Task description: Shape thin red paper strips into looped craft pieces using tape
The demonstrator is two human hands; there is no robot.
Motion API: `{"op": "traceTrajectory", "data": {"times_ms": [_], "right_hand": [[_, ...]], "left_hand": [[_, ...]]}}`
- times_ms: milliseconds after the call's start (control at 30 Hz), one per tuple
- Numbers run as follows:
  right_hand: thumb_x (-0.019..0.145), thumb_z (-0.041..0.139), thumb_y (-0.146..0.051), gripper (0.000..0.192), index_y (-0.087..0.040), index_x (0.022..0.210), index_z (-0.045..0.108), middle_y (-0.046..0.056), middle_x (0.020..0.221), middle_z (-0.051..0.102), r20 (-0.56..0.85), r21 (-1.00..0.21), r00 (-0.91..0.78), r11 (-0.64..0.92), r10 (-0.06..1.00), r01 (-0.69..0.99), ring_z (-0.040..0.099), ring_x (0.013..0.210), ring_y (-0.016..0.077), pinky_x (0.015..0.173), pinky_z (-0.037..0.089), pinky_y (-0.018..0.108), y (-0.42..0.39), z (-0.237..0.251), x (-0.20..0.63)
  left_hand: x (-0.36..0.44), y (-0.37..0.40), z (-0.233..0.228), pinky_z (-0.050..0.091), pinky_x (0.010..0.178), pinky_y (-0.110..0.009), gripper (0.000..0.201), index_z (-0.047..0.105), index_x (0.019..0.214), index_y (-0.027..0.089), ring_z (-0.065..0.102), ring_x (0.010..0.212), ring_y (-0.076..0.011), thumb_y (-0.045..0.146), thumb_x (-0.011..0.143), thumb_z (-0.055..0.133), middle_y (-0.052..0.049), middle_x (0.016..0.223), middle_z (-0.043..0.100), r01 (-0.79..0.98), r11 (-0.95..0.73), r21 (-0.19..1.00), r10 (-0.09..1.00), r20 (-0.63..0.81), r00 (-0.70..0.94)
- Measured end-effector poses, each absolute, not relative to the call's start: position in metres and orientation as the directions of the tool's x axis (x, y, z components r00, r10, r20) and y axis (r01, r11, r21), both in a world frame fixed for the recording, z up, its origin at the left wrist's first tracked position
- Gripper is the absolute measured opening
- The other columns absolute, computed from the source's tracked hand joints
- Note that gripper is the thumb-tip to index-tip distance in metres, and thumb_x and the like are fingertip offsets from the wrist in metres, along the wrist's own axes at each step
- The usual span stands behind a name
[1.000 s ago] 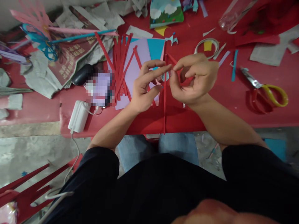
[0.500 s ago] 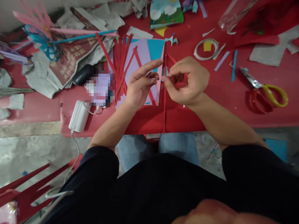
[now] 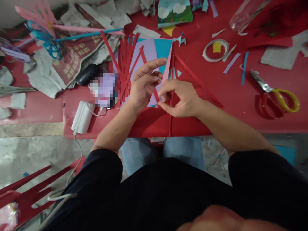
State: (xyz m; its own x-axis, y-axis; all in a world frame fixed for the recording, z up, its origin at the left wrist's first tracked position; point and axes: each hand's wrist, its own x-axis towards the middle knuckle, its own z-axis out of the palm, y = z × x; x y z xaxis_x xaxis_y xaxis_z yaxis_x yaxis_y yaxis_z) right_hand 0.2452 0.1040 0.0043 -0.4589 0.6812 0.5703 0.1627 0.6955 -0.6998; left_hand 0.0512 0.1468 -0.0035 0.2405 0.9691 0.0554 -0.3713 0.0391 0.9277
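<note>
the long red paper strip [image 3: 170, 112] runs straight toward me across the red table [image 3: 240, 96], its near end reaching the table's front edge and its far end rising past my fingers, where a second red strip [image 3: 197, 78] slants away to the right. largest around it is that table, littered with scraps, then the crumpled newspaper [image 3: 72, 61] at the far left and the lilac sheet [image 3: 149, 53] lying over a blue sheet [image 3: 163, 48] beyond my hands, with a fan of loose red strips [image 3: 125, 64] spread on top of them. my right hand [image 3: 180, 98] sits just over the long strip, thumb and forefinger closed together in a pinch at its left side; i cannot tell for sure whether the strip itself or the edge of the pink paper [image 3: 166, 75] is between them. my left hand [image 3: 144, 85] rests on the lilac sheet with the fingers loosely spread and the forefinger stretched out, gripping nothing. smaller things lie well apart: the white charger [image 3: 80, 117] at the left near edge, the yellow-handled scissors [image 3: 276, 93] to the right, and a ring of tape [image 3: 215, 49] at the far side
</note>
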Motion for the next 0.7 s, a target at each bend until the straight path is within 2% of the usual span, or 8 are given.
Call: {"op": "traceTrajectory", "data": {"times_ms": [100, 233, 300, 433, 533, 600, 700], "right_hand": [[0.101, 0.083, -0.041, 0.026, -0.025, 0.113, 0.066, -0.004, 0.084, 0.068, 0.604, -0.685, -0.465, 0.72, 0.647, 0.112, 0.065, 0.074, 0.0148, 0.072, 0.057, 0.032, 0.11, 0.0, 0.245], [0.094, 0.091, -0.056, 0.048, -0.025, 0.121, 0.067, -0.002, 0.1, 0.076, 0.603, -0.717, -0.457, 0.695, 0.654, 0.048, 0.073, 0.081, 0.0151, 0.075, 0.062, 0.031, 0.117, 0.003, 0.254], [0.094, 0.09, -0.059, 0.049, -0.027, 0.123, 0.067, -0.003, 0.102, 0.076, 0.59, -0.73, -0.468, 0.683, 0.658, 0.039, 0.075, 0.083, 0.0155, 0.076, 0.065, 0.032, 0.117, 0.005, 0.257], [0.103, 0.077, -0.045, 0.024, -0.027, 0.116, 0.066, -0.004, 0.097, 0.073, 0.609, -0.711, -0.447, 0.701, 0.655, 0.059, 0.073, 0.08, 0.0145, 0.073, 0.064, 0.032, 0.113, 0.005, 0.252], [0.106, 0.07, -0.036, 0.01, -0.028, 0.107, 0.063, -0.003, 0.092, 0.07, 0.68, -0.667, -0.339, 0.741, 0.65, 0.083, 0.069, 0.077, 0.0152, 0.068, 0.061, 0.033, 0.114, 0.003, 0.245], [0.108, 0.069, -0.04, 0.013, -0.029, 0.105, 0.063, -0.001, 0.09, 0.067, 0.717, -0.653, -0.202, 0.744, 0.667, 0.141, 0.065, 0.074, 0.016, 0.065, 0.058, 0.034, 0.12, 0.001, 0.244], [0.112, 0.064, -0.057, 0.026, -0.031, 0.115, 0.067, 0.001, 0.09, 0.067, 0.711, -0.666, -0.024, 0.684, 0.703, 0.296, 0.061, 0.07, 0.0171, 0.063, 0.058, 0.036, 0.131, 0.0, 0.25]], "left_hand": [[0.05, 0.147, -0.004, 0.059, 0.084, -0.03, 0.034, 0.085, 0.12, 0.027, 0.071, 0.096, -0.0158, 0.028, 0.086, 0.081, -0.005, 0.136, 0.078, -0.417, 0.022, 0.909, 0.959, 0.099, 0.267], [0.054, 0.144, -0.002, 0.062, 0.085, -0.034, 0.032, 0.083, 0.12, 0.025, 0.077, 0.094, -0.0204, 0.035, 0.091, 0.076, -0.006, 0.106, 0.078, -0.322, 0.068, 0.944, 0.971, 0.011, 0.237], [0.055, 0.143, -0.001, 0.063, 0.086, -0.035, 0.033, 0.082, 0.121, 0.023, 0.078, 0.096, -0.0217, 0.036, 0.092, 0.075, -0.006, 0.097, 0.075, -0.291, 0.08, 0.953, 0.974, -0.013, 0.226], [0.054, 0.143, -0.002, 0.061, 0.086, -0.034, 0.032, 0.084, 0.118, 0.025, 0.075, 0.099, -0.021, 0.033, 0.088, 0.075, -0.006, 0.105, 0.078, -0.333, 0.065, 0.941, 0.97, 0.019, 0.243], [0.053, 0.144, -0.002, 0.059, 0.084, -0.033, 0.032, 0.086, 0.114, 0.03, 0.071, 0.098, -0.0193, 0.031, 0.084, 0.076, -0.003, 0.12, 0.081, -0.351, 0.065, 0.934, 0.963, 0.034, 0.268], [0.055, 0.143, -0.002, 0.059, 0.083, -0.031, 0.032, 0.087, 0.111, 0.03, 0.07, 0.095, -0.0172, 0.028, 0.082, 0.074, -0.001, 0.123, 0.081, -0.347, 0.062, 0.936, 0.965, 0.032, 0.259], [0.057, 0.14, -0.001, 0.06, 0.086, -0.03, 0.026, 0.087, 0.105, 0.027, 0.07, 0.093, -0.0143, 0.024, 0.085, 0.07, 0.0, 0.124, 0.08, -0.327, 0.03, 0.945, 0.973, 0.047, 0.226]]}}
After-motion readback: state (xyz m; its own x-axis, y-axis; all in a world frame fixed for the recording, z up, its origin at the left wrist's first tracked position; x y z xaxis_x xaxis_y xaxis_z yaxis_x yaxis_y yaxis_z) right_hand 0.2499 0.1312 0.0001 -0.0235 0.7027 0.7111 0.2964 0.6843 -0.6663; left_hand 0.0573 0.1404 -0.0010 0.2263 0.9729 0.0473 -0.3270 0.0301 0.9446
